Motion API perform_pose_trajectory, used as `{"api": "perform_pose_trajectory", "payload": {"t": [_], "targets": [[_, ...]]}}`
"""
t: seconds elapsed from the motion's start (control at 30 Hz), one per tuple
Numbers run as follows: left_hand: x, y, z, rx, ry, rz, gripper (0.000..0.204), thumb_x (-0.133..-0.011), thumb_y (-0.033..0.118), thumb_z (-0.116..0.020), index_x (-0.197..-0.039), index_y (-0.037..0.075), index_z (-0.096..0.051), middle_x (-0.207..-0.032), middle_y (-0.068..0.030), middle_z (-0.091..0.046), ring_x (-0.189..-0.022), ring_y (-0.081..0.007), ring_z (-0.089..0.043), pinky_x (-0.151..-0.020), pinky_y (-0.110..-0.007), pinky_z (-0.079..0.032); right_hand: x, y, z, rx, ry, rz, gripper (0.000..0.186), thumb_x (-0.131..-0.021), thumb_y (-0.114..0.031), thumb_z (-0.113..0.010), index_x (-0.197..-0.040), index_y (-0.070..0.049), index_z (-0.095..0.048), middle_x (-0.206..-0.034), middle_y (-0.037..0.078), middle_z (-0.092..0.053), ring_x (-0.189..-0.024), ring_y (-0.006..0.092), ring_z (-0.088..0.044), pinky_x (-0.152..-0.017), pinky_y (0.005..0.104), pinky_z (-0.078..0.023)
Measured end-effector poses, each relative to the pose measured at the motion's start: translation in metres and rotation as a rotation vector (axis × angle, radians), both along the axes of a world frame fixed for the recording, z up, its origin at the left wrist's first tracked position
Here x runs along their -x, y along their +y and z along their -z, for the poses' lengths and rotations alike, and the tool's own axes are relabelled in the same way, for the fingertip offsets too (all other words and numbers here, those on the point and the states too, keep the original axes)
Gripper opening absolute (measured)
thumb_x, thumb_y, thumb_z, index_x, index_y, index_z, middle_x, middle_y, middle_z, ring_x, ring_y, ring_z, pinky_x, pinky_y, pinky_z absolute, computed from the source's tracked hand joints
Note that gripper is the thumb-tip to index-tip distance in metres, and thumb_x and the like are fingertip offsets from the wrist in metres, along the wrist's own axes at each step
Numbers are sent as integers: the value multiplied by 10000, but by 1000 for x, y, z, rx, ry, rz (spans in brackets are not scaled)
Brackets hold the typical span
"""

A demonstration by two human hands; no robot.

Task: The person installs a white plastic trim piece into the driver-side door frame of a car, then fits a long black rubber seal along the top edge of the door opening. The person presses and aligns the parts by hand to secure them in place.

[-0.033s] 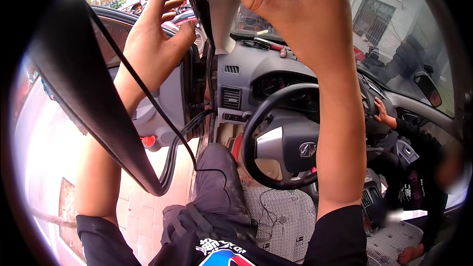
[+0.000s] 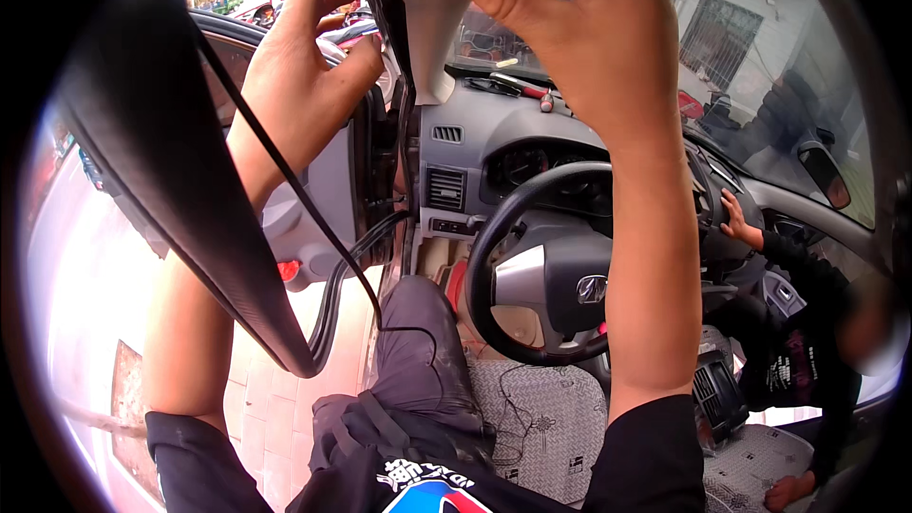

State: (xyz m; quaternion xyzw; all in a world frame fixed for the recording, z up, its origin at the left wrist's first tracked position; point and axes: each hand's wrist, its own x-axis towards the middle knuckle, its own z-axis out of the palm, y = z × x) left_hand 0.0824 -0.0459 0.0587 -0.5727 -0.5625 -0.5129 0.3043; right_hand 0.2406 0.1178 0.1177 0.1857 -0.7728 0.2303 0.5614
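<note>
Both my arms reach up to the light grey pillar trim (image 2: 430,38) at the top middle, beside the windshield. My right hand (image 2: 594,47) has its thumb on the trim's right edge and its fingers bent beyond it; their upper parts are cut off by the frame. On the door side, my left hand (image 2: 313,66) is open, thumb and fingers apart, close to the black pillar edge (image 2: 389,28). A long black rubber door seal (image 2: 171,142) hangs loose in front of my left forearm, with a thin black cable (image 2: 275,157) dangling beside it.
A steering wheel (image 2: 483,275) stands before me under the grey dashboard (image 2: 465,104), which bears a red-handled tool (image 2: 532,87). The door (image 2: 318,199) is open on the left. At right, a co-worker's hand (image 2: 738,214) touches the dashboard near a loose black vent panel (image 2: 719,394).
My left hand and the upper part of the hanging seal and cable have shifted slightly right. The vent panel near the co-worker has moved a little down and right.
</note>
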Motion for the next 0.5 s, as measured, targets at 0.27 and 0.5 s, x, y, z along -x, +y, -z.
{"api": "perform_pose_trajectory", "payload": {"t": [0.27, 0.5], "targets": [[-19, -5, -30, -47, -20, -145, 955, -780, 372, -886, -1492, 42, -342, -1417, -184, -549, -1344, -298, -513, -1137, -426, -384, -5, -9, -5, -79, -22, 133, 603, -850, -49, -794, -1390, -18, -527, -1254, 98, -649, -1138, 206, -651, -931, 334, -549], [-55, 34, -47, -340, -186, 38, 720, -799, 254, -871, -1303, -33, -443, -1188, -127, -632, -1083, -222, -618, -977, -356, -485, 12, -4, 18, 124, 65, -110, 510, -875, 21, -669, -1370, -68, -586, -1279, 113, -626, -1082, 247, -673, -900, 361, -581]]}}
